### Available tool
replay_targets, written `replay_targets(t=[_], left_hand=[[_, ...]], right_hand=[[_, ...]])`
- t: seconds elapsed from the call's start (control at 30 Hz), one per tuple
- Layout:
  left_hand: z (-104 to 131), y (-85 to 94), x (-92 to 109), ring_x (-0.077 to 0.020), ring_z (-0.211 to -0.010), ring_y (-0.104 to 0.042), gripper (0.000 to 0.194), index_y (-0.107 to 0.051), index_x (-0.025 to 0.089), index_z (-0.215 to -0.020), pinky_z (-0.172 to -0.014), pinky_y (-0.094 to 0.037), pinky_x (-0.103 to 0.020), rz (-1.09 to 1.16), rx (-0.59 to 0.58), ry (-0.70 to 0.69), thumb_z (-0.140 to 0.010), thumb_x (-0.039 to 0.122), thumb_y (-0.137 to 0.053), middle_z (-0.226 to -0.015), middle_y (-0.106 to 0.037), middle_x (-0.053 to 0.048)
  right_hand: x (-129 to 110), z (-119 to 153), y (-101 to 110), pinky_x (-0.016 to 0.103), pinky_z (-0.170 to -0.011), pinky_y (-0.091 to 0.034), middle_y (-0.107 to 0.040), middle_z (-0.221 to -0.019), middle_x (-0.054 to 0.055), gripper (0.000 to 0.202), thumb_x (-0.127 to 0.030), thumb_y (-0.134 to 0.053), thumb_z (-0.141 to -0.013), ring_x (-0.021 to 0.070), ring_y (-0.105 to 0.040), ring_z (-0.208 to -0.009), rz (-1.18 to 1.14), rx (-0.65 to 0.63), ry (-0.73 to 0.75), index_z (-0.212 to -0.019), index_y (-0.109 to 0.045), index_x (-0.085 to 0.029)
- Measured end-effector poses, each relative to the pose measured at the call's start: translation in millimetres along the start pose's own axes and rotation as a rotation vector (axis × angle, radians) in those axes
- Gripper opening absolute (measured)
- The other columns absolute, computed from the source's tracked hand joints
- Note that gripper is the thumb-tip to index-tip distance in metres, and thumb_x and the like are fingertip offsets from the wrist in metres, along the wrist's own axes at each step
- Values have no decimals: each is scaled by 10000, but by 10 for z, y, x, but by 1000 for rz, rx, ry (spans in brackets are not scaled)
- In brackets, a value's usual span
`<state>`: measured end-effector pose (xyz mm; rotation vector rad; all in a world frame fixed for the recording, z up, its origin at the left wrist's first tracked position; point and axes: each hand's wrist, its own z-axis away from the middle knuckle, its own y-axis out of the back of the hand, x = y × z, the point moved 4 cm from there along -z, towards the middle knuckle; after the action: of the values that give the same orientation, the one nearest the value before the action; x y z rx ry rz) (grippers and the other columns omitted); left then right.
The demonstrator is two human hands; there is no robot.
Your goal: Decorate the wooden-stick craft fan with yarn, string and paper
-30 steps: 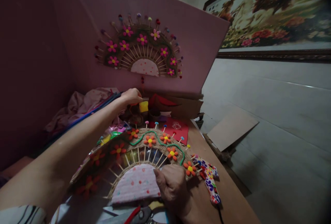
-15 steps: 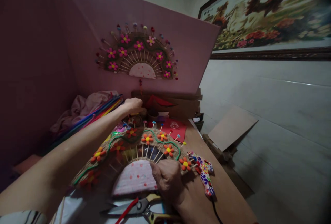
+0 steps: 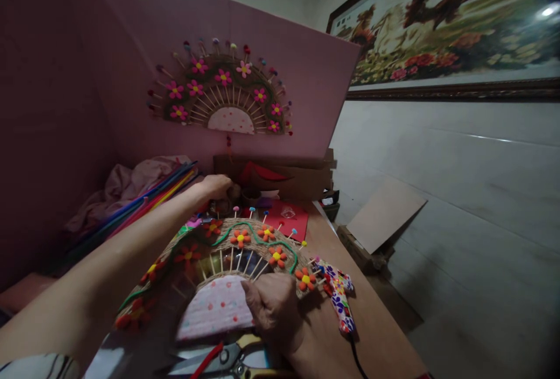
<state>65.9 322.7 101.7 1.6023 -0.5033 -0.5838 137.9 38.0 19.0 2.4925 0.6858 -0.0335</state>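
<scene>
My right hand point(image 3: 275, 308) is closed on the lower right of a half-round craft fan point(image 3: 227, 249), its thumb over the white dotted cloth centre point(image 3: 214, 307). Twine covers the fan's outer band, which carries orange felt flowers, a wavy green cord and sticks with coloured tips. Across the fan's left side stretches my left arm, and my left hand point(image 3: 219, 185) is among small items at the back of the table. Its fingers curl downward; what they hold, if anything, is hidden. Below the fan lie yellow-handled shears point(image 3: 236, 355) with a red strip across them.
A flower-patterned glue gun point(image 3: 341, 294) with a black cord lies right of the fan. Red sheets point(image 3: 289, 216) and a cardboard box point(image 3: 301, 183) are at the back. Coloured strips point(image 3: 149, 198) are piled at the left. A similar fan point(image 3: 225, 90) hangs on the pink board.
The view has shifted slightly, so most things sit a little further left. My left hand stays at the back, its fingers curled lower. My right hand keeps its hold on the fan.
</scene>
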Motion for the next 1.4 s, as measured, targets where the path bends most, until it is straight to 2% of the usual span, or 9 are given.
replay_targets(t=[0.27,0.47,0.63,0.73,0.97,1.03,1.17,1.3,1.4], left_hand=[[62,106,-204,-273,-809,-655,199,-714,219,-670,-673,-464,-286,63,-55,53,-484,254,-776,-768,-715,-68],[211,-15,-234,-320,-828,-655,232,-629,169,-498,-740,-478,-345,70,-204,60,-429,179,-850,-600,-651,-69],[322,-155,-245,-216,-993,-604,273,-608,173,-1091,-826,-511,-392,91,-280,78,-854,308,-607,-1115,-615,-83],[364,-216,-255,-221,-1025,-588,338,-549,186,-1193,-835,-515,-406,102,-270,81,-884,322,-564,-1201,-568,-89],[447,-108,-305,-231,-974,-610,211,-650,186,-1011,-811,-495,-349,128,-42,65,-813,257,-628,-1071,-624,-86],[478,17,-318,-254,-947,-622,212,-693,198,-906,-787,-476,-310,164,77,61,-697,191,-654,-1012,-637,-91],[568,342,-314,-246,-929,-619,412,-702,213,-966,-795,-468,-288,296,317,53,-568,184,-599,-1050,-624,-73],[728,691,-245,-242,-959,-603,471,-667,152,-1044,-838,-476,-313,491,528,72,-599,250,-548,-1042,-630,-76],[907,894,-130,-198,-822,-637,508,-602,122,-1125,-722,-517,-311,727,594,61,-649,272,-506,-950,-661,-66]], right_hand=[[0,-1,-6,275,-499,-200,-423,-442,-41,431,-221,-434,-930,77,-390,-413,-9,-25,-12,-501,-422,-177],[-1,4,-5,278,-508,-203,-431,-437,-38,416,-211,-457,-913,78,-398,-410,-22,-12,-9,-499,-434,-175],[-3,-4,5,269,-499,-194,-438,-437,-39,429,-214,-461,-917,70,-395,-413,-18,-21,-17,-492,-432,-167],[-11,-8,9,270,-496,-188,-446,-439,-35,437,-218,-456,-923,70,-400,-416,-3,-26,-8,-490,-434,-165],[-25,5,5,276,-501,-204,-454,-436,-30,445,-223,-446,-928,75,-410,-417,-3,-14,4,-487,-449,-167],[-28,6,10,279,-499,-202,-461,-435,-26,455,-230,-440,-931,77,-412,-417,-15,-8,2,-481,-447,-168],[-32,-4,22,280,-505,-207,-459,-433,-24,457,-227,-442,-933,78,-403,-416,-32,-4,11,-480,-455,-169],[-17,-10,35,285,-510,-196,-449,-432,-28,436,-214,-464,-924,79,-378,-416,-46,12,16,-490,-461,-171],[8,-3,36,287,-512,-189,-437,-436,-29,439,-222,-475,-923,80,-360,-422,-73,18,4,-487,-447,-172]])
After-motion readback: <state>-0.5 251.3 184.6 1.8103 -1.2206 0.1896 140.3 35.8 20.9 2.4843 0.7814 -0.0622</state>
